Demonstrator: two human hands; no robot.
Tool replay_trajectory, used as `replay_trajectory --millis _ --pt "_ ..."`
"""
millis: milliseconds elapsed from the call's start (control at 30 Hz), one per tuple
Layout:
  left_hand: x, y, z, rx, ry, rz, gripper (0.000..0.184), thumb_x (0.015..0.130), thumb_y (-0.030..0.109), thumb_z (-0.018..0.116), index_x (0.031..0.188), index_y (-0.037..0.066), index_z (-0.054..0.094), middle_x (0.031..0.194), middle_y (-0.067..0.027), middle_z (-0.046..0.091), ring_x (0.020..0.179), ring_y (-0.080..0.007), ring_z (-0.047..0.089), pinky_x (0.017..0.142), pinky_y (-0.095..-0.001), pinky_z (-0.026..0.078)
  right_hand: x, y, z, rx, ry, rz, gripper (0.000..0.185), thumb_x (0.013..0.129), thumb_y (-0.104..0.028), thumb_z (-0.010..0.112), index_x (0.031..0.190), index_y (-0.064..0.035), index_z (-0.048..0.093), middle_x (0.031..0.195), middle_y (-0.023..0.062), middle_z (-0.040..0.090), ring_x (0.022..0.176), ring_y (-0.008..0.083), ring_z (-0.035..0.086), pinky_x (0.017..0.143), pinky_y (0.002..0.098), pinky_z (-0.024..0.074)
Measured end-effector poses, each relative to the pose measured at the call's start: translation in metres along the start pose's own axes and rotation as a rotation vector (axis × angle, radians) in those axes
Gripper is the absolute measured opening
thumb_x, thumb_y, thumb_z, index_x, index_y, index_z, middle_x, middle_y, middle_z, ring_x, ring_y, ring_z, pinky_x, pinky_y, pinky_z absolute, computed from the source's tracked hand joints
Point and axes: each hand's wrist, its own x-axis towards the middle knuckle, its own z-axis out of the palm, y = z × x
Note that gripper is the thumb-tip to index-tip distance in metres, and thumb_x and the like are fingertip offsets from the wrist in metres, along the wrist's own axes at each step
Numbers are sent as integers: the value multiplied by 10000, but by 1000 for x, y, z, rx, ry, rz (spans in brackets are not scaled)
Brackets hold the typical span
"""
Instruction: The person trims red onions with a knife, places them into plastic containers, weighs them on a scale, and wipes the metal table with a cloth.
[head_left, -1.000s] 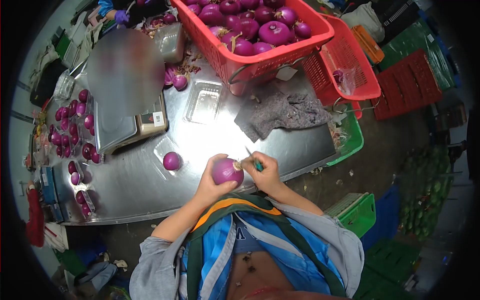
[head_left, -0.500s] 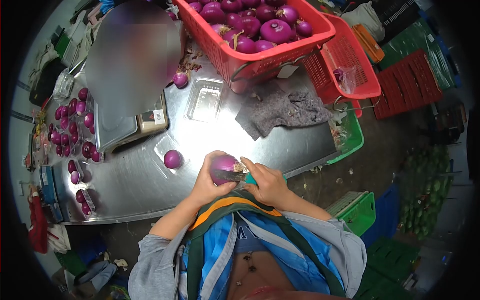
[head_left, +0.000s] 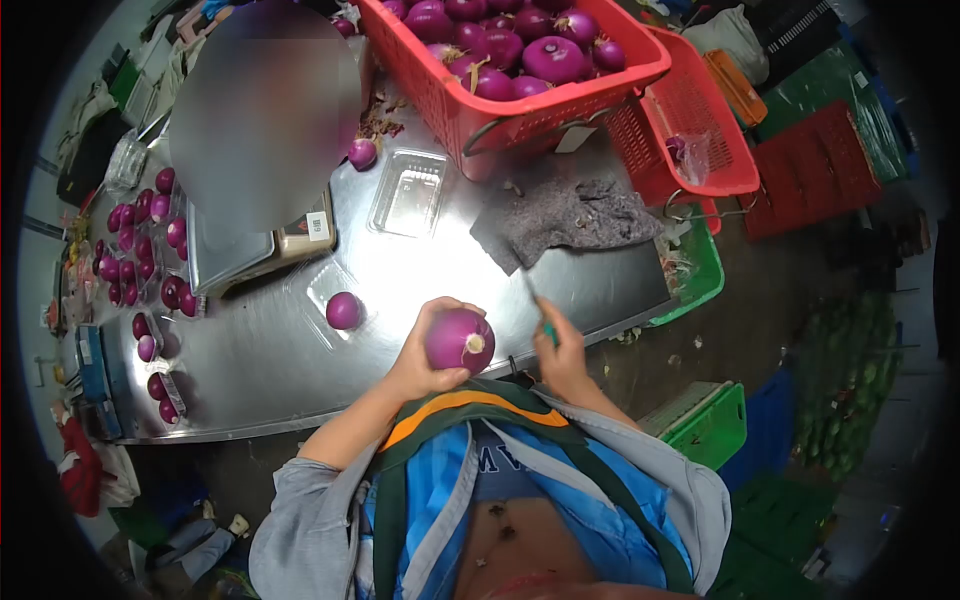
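Observation:
A large purple onion (head_left: 460, 340) is in my left hand (head_left: 418, 358), its pale cut end facing up toward the right. My right hand (head_left: 562, 350), a short way to the right of the onion, is closed round the green handle of a knife (head_left: 533, 290), whose blade points up and away over the table's edge area. Another onion (head_left: 343, 311) sits in a clear plastic tray (head_left: 326, 288) left of my hands. Farther back lies an empty clear tray (head_left: 408, 193). A grey cloth (head_left: 580, 218) rests on the metal table (head_left: 260, 375).
A red basket (head_left: 520, 118) full of onions stands at the back, with a second red basket (head_left: 735, 165) to its right. A scale (head_left: 230, 262) and several packed onions (head_left: 140, 245) are on the left. Green bins (head_left: 715, 430) are at the right.
The knife has swung away from the onion with my right hand, to the right and up. The dry tuft at the onion's end is gone, and a pale cut face shows.

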Motion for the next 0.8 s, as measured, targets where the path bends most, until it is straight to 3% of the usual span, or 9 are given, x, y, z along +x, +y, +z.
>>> replay_trajectory --millis 33,100,167,233,300,467,800 --pt "4 -2 0 9 7 47 742 632 192 764 1222 72 331 1186 -141 474 1091 -227 487 944 -349 393 1 -20 5 -24 15 -185 408 822 -146 560 1203 -16 493 931 175 584 786 280 584 714 341 458" --pt "6 0 -9 27 46 104 748 627 195 767 1226 74 335 1178 -134 474 1086 -222 486 942 -347 392 3 -31 10 79 -88 -208 430 808 -203 608 1186 -24 507 864 138 570 717 230 569 645 318 450" --pt "-2 9 -34 510 133 66 764 615 193 769 1239 79 342 1157 -116 474 1076 -208 484 938 -338 391 8 -30 18 36 -137 -211 469 799 -259 624 1192 -33 506 838 125 559 697 227 566 625 317 451" --pt "-11 15 -58 286 270 -62 787 606 170 757 1264 83 334 1143 -97 469 1077 -193 481 926 -321 401 13 -32 26 -19 -162 -215 510 789 -316 641 1197 -42 506 813 111 547 677 223 563 605 317 452" --pt "-18 18 -60 109 227 -52 785 606 153 746 1266 82 327 1136 -89 475 1073 -192 486 925 -316 404 9 -35 31 -168 -204 -403 595 765 -402 646 1225 -59 489 787 99 524 668 249 552 592 338 453" --pt "-17 16 -38 113 131 18 810 574 127 791 1243 72 337 1137 -78 478 1057 -169 498 936 -312 398 16 -63 37 -366 -239 -649 616 828 -436 547 1260 -7 451 722 75 473 629 214 519 530 322 434" --pt "-9 17 -23 150 85 21 802 548 92 785 1220 58 350 1127 -76 476 1050 -167 502 926 -302 402 6 -59 26 -397 -147 -605 616 832 -433 546 1252 8 459 686 71 467 605 203 512 516 316 428"
